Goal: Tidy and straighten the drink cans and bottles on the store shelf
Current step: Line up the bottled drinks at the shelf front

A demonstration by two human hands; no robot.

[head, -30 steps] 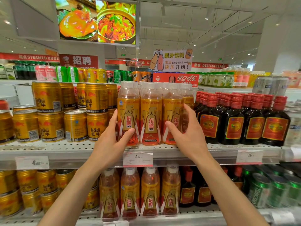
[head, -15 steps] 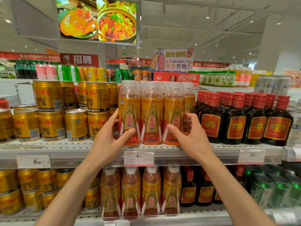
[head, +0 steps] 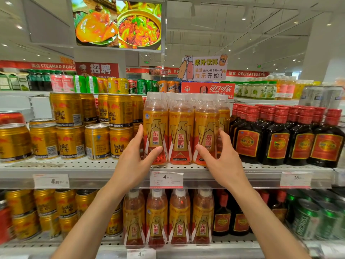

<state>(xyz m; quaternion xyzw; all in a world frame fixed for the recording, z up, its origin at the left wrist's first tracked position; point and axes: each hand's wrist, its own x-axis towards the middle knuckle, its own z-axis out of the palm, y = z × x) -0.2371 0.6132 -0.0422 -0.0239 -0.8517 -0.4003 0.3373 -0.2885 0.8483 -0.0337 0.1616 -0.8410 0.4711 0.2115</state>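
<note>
Frame centre, upper shelf [head: 93, 170]: left hand [head: 133, 163] grips leftmost orange bottle [head: 155, 131]; right hand [head: 222, 161] grips rightmost front bottle [head: 206, 133]. Advice — squeeze row inward evenly, bases flat, labels forward — avoid tipping.

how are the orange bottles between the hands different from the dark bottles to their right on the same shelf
The orange bottles have pale, see-through caps and clear tops showing amber drink; the dark bottles have red caps and near-black bodies. The orange bottles stand taller, and their yellow-and-red wraps cover most of the body, while the dark bottles carry squarish red labels. The left hand and right hand bracket the orange bottles; no hand touches the dark bottles. Both kinds stand upright in rows.
</note>
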